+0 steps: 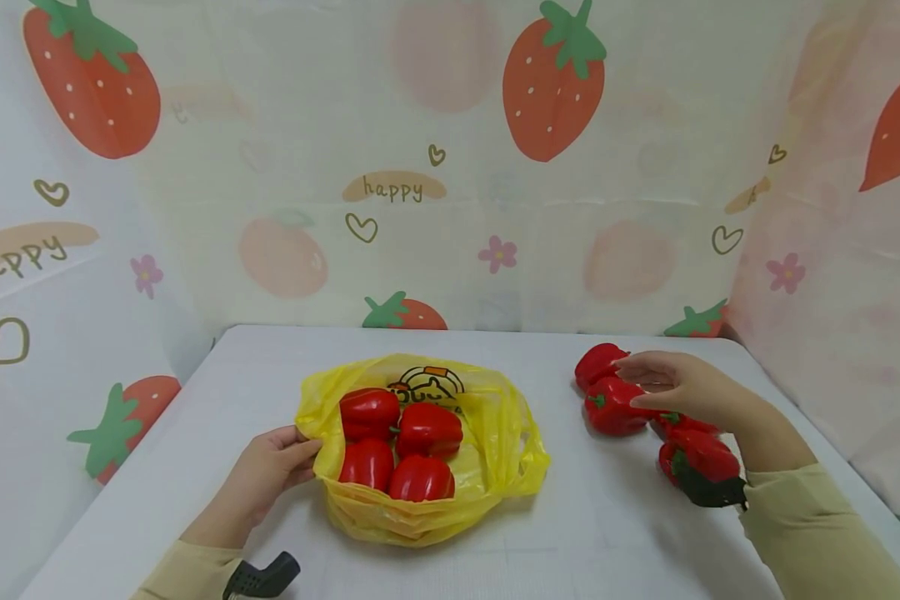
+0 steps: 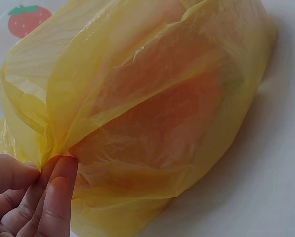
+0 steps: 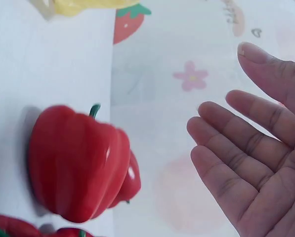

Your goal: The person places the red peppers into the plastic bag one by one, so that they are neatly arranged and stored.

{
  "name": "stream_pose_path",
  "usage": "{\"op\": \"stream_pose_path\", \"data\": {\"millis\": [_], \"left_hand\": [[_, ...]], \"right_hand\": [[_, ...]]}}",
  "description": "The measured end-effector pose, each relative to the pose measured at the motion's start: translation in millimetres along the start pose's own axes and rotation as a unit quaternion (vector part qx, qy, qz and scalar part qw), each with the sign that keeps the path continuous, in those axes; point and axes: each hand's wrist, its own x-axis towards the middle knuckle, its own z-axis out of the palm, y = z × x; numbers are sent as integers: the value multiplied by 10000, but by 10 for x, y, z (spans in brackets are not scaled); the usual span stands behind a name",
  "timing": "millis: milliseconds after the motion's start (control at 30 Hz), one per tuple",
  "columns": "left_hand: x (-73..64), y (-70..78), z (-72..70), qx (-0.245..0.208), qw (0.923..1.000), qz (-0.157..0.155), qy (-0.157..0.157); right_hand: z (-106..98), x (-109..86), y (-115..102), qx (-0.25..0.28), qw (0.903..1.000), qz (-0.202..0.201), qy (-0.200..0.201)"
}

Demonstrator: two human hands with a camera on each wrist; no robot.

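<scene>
A yellow plastic bag point(image 1: 412, 527) lies with its mouth open in the middle of the table, several red bell peppers point(image 1: 431, 430) inside it. At the bag's left edge my left hand point(image 1: 268, 467) pinches the thin plastic between thumb and fingers, seen close in the left wrist view. My right hand point(image 1: 686, 387) hovers over a group of red bell peppers on the table's right side, fingers extended and holding nothing. In the right wrist view, the palm faces a bell pepper point(image 3: 78, 163) with a short green stem, apart from the fingers.
The white table point(image 1: 570, 542) ends at a back edge against a strawberry-print cloth point(image 1: 540, 250). Another red bell pepper point(image 1: 598, 363) lies farthest back in the right group. One more bell pepper point(image 1: 693, 454) is partly covered by the black right-wrist camera mount point(image 1: 712, 490).
</scene>
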Motion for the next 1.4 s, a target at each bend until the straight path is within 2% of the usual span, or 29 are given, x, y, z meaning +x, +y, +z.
{"op": "stream_pose_path", "data": {"millis": [133,300,533,733,1000,1200,1400], "left_hand": [[-3,7,5,46,10000,-22,39],[4,5,18,68,10000,-12,38],[10,-5,24,88,9999,22,68],[-9,6,21,48,10000,16,47],[-27,10,18,26,10000,28,11],[-28,5,14,3,10000,28,-13],[-34,-1,6,-54,10000,27,-20]], "right_hand": [[-52,-111,105,-136,9998,-119,78],[-111,-274,226,-73,9998,5,211],[-165,-507,412,-98,9984,422,351],[-149,-684,559,94,9963,824,235],[-50,-747,729,314,9937,1046,253],[10,-794,790,200,9891,1449,143],[41,-803,813,3,9888,1488,101]]}}
